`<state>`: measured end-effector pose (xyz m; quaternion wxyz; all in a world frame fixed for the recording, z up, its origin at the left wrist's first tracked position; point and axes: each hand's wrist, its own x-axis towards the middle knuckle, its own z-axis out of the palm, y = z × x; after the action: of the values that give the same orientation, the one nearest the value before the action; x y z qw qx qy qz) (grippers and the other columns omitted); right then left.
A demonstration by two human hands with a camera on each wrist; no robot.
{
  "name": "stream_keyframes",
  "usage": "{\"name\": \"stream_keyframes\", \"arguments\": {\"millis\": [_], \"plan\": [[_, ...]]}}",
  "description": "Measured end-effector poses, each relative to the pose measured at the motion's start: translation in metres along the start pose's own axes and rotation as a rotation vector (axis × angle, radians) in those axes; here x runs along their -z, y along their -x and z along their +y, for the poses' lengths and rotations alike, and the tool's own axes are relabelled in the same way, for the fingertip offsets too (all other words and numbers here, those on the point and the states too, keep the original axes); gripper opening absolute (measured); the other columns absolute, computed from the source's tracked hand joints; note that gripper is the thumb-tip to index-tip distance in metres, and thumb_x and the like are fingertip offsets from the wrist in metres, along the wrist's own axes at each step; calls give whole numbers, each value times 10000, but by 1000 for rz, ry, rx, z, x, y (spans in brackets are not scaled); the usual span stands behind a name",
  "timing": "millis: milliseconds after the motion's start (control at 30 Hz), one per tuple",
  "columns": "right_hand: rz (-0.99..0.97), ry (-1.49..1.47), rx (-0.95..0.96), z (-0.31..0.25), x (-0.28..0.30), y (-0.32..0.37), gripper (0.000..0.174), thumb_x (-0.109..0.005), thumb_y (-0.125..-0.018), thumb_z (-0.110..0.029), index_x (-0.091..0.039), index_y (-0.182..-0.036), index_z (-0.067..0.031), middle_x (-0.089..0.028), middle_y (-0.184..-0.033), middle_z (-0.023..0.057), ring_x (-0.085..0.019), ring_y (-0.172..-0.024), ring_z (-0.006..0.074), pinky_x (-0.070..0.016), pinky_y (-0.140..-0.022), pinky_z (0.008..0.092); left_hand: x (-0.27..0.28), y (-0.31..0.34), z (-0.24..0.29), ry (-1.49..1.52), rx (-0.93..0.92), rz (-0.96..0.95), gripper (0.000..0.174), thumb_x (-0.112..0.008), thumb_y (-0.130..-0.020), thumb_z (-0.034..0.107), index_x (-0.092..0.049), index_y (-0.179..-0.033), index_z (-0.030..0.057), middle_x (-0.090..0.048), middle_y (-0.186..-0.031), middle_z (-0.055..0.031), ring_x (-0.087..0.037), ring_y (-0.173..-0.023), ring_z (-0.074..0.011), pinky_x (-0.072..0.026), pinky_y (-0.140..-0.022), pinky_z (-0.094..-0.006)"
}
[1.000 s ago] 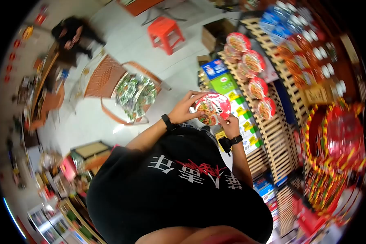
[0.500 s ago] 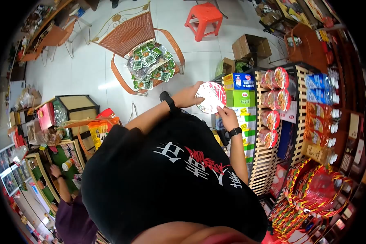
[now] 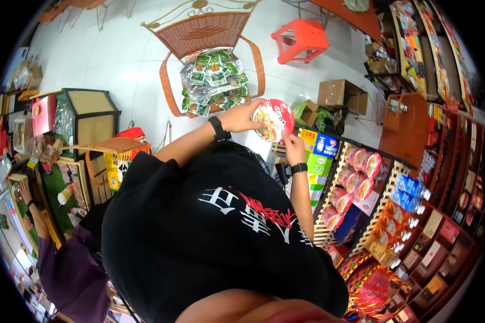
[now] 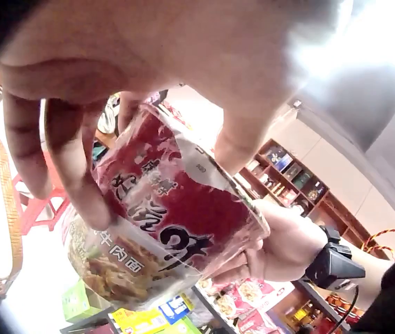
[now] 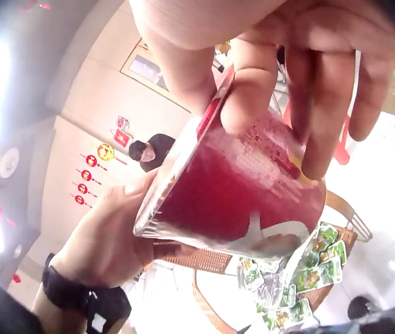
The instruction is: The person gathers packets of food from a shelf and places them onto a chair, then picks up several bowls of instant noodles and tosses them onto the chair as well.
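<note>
A red instant noodle cup (image 3: 275, 120) in clear wrap is held up in front of the body, its printed lid facing the head camera. My left hand (image 3: 240, 118) grips it from the left, thumb over the lid's edge. On the other side my right hand (image 3: 295, 149) pinches the rim near the lower right. In the left wrist view, the left fingers reach along the noodle cup's (image 4: 176, 209) wrapped side, which carries printed characters and a food picture. The right wrist view shows the right thumb and index finger at the rim of the noodle cup (image 5: 232, 188).
A rattan chair (image 3: 205, 33) bears several green packets (image 3: 216, 75). Beyond it stands a red stool (image 3: 302, 40). At the right, a slatted rack (image 3: 325, 232) carries more noodle cups (image 3: 355, 183), boxes and bottles (image 3: 396, 218). Another person's purple sleeve (image 3: 73, 269) is at lower left.
The head view has swung round, so the chair, stool and rack sit elsewhere in it. Both hands keep hold of the noodle cup throughout. Glare on its lid half a second ago is gone.
</note>
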<state>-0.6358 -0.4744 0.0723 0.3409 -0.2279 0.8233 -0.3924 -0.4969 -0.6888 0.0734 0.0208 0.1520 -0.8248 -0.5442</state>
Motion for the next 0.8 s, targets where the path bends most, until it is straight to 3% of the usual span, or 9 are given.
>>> {"name": "stream_keyframes", "arguments": {"millis": [133, 200, 400, 567, 600, 633, 700, 733, 800], "plan": [[-35, 38, 89, -18, -30, -43, 417, -629, -887, -283, -520, -618, 16, -421, -522, 37, -369, -538, 89, -327, -504, 308, 35, 7, -16, 31, 88, 87, 775, -693, -764, 358, -339, -1375, 39, -572, -1184, -244, -583, -1073, -345, -455, -905, -385], [-70, 47, 86, -31, -42, -57, 406, -634, -885, -274, -517, -623, 14, -420, -524, 33, -370, -539, 84, -326, -504, 304, 45, 11, -27, 67, 149, 130, 755, -673, -776, 426, -360, -1362, 67, -562, -1179, -267, -573, -1064, -386, -453, -896, -401], [-191, 9, 71, -38, -71, -97, 349, -654, -873, -250, -557, -653, 3, -519, -556, 42, -432, -553, 82, -375, -533, 272, 47, 11, -59, 170, 278, 286, 668, -656, -793, 373, -400, -1322, 55, -594, -1126, -255, -594, -1020, -377, -460, -875, -404], [-380, -12, 55, 13, -98, -147, 405, -694, -841, -267, -444, -621, -36, -457, -569, 18, -442, -602, 89, -388, -570, 270, 29, 13, -88, 269, 424, 394, 616, -654, -797, 309, -417, -1308, 60, -613, -1106, -235, -610, -998, -368, -472, -853, -401], [-435, 62, 57, 17, -101, -156, 359, -720, -821, -234, -446, -680, -49, -474, -630, 3, -475, -658, 84, -411, -607, 254, 28, 16, -89, 217, 468, 402, 602, -649, -797, 291, -419, -1304, 62, -622, -1093, -224, -620, -980, -362, -478, -844, -397], [-445, 53, 52, 24, -108, -163, 359, -720, -821, -234, -446, -680, -49, -474, -630, 3, -475, -658, 84, -411, -607, 254, 24, 17, -95, 216, 507, 403, 647, -674, -803, 295, -396, -1335, 54, -640, -1060, -202, -663, -826, -269, -504, -757, -346], [-539, -181, 11, 40, -125, -171, 304, -736, -805, -171, -458, -779, -51, -514, -729, 4, -527, -724, 97, -452, -669, 250, 14, 21, -108, 249, 585, 429, 647, -679, -803, 300, -397, -1331, 54, -641, -1062, -204, -666, -773, -264, -511, -724, -346], [-560, -215, -11, 41, -134, -176, 326, -742, -792, -113, -449, -919, -44, -584, -873, 44, -594, -840, 138, -494, -750, 270, 7, 23, -118, 263, 609, 453, 657, -684, -803, 285, -394, -1345, 53, -635, -1086, -202, -666, -783, -258, -513, -729, -340], [-574, -220, -133, 46, -147, -179, 356, -740, -792, -108, -440, -969, -35, -601, -936, 79, -605, -893, 157, -499, -777, 279, -9, 29, -138, 292, 635, 493, 662, -689, -800, 262, -393, -1354, 53, -630, -1102, -199, -667, -778, -250, -516, -728, -339]]}}
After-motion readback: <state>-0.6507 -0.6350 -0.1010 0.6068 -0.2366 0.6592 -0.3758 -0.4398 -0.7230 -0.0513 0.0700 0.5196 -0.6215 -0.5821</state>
